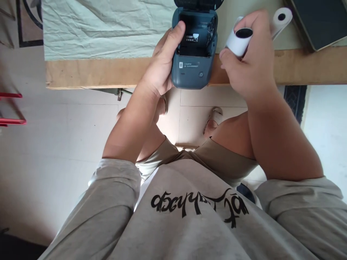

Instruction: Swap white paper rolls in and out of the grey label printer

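My left hand grips a dark blue-grey portable label printer by its left side, the thumb hooked over the rim. The printer's black lid is flipped up at the top, and the paper bay inside shows a small white sticker but no roll. To the right of the printer, my right hand holds a white paper roll between thumb and fingers, its dark hollow core facing up. The roll and the printer are apart. Just beyond my right hand, another white paper roll lies on the table with its end partly unwound.
A wooden table edge runs across in front of me, with a pale green cloth over the top. At the far right lies a dark flat object with a thin rim. Red bars stand at the left above the tiled floor.
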A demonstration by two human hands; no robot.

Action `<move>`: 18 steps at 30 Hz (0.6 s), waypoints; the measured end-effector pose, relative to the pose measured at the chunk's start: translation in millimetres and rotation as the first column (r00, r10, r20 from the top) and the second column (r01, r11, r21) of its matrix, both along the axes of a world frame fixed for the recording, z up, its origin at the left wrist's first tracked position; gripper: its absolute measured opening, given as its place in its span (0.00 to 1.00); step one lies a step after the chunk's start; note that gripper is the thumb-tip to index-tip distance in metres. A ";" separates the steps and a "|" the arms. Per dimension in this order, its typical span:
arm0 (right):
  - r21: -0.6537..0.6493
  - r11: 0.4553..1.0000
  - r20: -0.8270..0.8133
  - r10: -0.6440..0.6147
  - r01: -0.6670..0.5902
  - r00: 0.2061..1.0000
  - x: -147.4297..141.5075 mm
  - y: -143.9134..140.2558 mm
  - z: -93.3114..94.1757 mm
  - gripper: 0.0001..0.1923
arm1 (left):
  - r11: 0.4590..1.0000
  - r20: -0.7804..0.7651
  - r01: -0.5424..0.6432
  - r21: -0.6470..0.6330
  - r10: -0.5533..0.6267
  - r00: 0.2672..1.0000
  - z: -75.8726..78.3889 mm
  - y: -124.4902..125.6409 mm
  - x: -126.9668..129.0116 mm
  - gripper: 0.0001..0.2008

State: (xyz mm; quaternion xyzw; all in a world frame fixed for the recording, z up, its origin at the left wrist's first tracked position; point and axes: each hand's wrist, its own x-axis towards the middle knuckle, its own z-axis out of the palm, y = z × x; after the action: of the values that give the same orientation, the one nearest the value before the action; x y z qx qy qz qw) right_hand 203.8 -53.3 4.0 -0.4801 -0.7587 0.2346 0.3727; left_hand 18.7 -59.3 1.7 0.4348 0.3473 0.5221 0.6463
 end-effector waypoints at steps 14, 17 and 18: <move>-0.100 0.992 -0.111 -0.090 0.079 0.990 -28.4 17.7 0.5 0.17 | 0.982 -0.020 -0.080 -0.172 0.078 0.997 8.6 4.3 -7.4 0.13; -0.135 0.987 -0.112 -0.099 0.084 0.989 -35.6 15.7 13.2 0.17 | 0.972 -0.004 -0.075 -0.223 0.076 0.997 14.3 4.3 -8.5 0.10; -0.142 0.985 -0.121 -0.110 0.093 0.987 -37.4 13.7 17.6 0.17 | 0.970 0.006 -0.073 -0.230 0.076 0.997 15.6 4.6 -8.8 0.09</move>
State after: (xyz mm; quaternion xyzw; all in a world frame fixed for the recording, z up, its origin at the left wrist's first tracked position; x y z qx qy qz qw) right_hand 166.4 -39.6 21.7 -0.5264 -0.6899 0.2969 0.3985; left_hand 9.9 -54.7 17.4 0.3398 0.4165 0.5055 0.6749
